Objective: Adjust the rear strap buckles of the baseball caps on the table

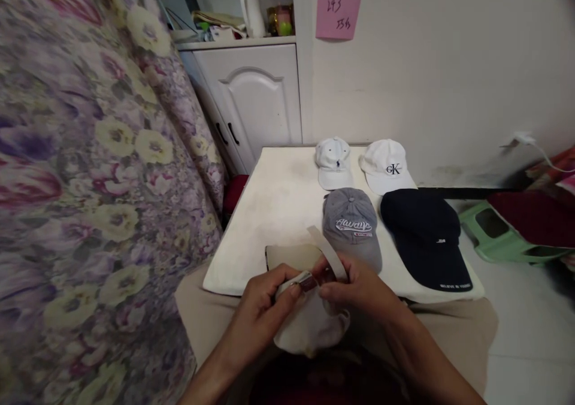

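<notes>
Close to my body, a cream baseball cap (309,327) is held upside-down or tilted between both hands, its brim (291,257) pointing away toward the table. My left hand (272,303) is closed on the cap's back edge, thumb by a metal buckle (305,279). My right hand (348,279) pinches the cap's adjustment strap (327,250), whose loose end sticks up and away. Just beyond my right hand lies a grey cap (351,228) with "Always" lettering. The fingers partly hide where strap and buckle meet.
On the cream-covered table (251,213) also sit a pale polo cap (333,162), a white CK cap (387,166) and a dark navy cap (424,237). A floral curtain (112,213) hangs at left; a green stool (485,231) stands right. A white cabinet (256,99) is behind.
</notes>
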A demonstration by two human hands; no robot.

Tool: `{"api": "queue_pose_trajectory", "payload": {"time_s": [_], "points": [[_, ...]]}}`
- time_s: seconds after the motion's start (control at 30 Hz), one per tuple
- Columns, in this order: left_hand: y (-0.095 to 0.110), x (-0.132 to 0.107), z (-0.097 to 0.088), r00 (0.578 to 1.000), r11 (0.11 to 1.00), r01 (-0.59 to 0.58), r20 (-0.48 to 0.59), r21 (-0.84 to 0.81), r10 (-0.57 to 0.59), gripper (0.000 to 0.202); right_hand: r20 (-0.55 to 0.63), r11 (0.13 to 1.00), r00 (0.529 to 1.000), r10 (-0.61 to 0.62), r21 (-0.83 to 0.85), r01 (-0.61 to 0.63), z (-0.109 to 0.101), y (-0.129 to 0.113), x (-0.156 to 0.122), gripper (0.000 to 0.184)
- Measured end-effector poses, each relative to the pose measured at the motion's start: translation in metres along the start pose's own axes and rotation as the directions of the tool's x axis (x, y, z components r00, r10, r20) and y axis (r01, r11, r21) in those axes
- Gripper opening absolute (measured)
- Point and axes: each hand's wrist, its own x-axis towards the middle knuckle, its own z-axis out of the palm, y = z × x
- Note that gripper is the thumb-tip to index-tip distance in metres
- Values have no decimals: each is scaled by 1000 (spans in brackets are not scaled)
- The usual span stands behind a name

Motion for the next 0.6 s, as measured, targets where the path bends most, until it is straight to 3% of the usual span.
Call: {"api": "queue_pose_trajectory", "payload": {"time_s": [0.17,0.33,0.6], "points": [[1,2,3,998,998,-52,32,19,51,28,-18,996,1000,13,-93,-15,5,0,-1,26],[-1,5,5,1000,999,-11,23,-38,12,24,0,990,1000,-27,-142,27,3,-3,-1,27],[-10,6,5,996,956,90,19,-279,-89,25,66,999,997,38,8,-39,0,-3,0,30]]}}
